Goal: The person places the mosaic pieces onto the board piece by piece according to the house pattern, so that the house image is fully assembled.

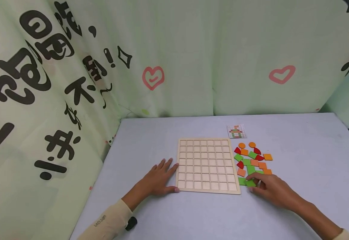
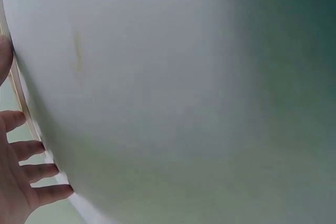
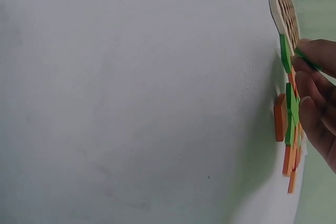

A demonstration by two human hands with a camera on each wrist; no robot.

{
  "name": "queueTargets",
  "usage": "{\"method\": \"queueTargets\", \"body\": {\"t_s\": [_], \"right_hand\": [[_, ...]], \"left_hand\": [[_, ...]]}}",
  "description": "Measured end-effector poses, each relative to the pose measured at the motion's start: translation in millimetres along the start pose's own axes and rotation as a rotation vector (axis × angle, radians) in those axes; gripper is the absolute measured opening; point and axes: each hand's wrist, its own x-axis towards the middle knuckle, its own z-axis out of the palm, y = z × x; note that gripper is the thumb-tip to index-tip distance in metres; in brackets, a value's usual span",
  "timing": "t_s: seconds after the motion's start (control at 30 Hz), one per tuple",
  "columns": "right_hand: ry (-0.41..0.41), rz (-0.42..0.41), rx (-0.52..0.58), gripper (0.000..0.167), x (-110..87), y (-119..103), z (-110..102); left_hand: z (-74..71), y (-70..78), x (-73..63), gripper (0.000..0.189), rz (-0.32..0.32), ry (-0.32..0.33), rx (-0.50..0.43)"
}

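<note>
A wooden board with a grid of square recesses (image 1: 206, 160) lies on the table. My left hand (image 1: 158, 179) has its fingers spread, with thumb and index fingertips at the board's left edge; the left wrist view also shows the fingers (image 2: 32, 172) along that edge. Just off the board's lower right corner, my right hand (image 1: 269, 188) pinches a green tile (image 1: 250, 183) between thumb and fingers. In the right wrist view the tile (image 3: 307, 59) shows as a thin green sliver, partly hidden by the fingers. Another green tile (image 1: 242, 181) lies beside it.
Orange, red and green tiles (image 1: 254, 162) of square, round and wedge shapes lie right of the board. Behind them is a small card with a coloured grid pattern (image 1: 236, 131). A black object (image 1: 131, 223) sits by the left sleeve. Printed curtains (image 1: 186, 66) surround the table.
</note>
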Motion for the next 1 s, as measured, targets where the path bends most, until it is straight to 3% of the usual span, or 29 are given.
{"method": "queueTargets", "body": {"t_s": [0.1,0.37,1.0], "right_hand": [[-0.001,-0.035,0.025,0.029,-0.6,-1.7,-0.3],[-0.130,-0.084,0.131,0.029,3.3,-14.5,2.0],[-0.123,-0.135,0.203,0.029,22.4,-47.6,20.5]], "left_hand": [[2.3,0.9,-1.5,0.092,0.003,-0.004,-0.008],[1.0,-2.7,-3.0,0.091,0.021,-0.007,-0.015],[-7.5,1.2,-0.1,0.091,0.021,-0.043,-0.074]]}}
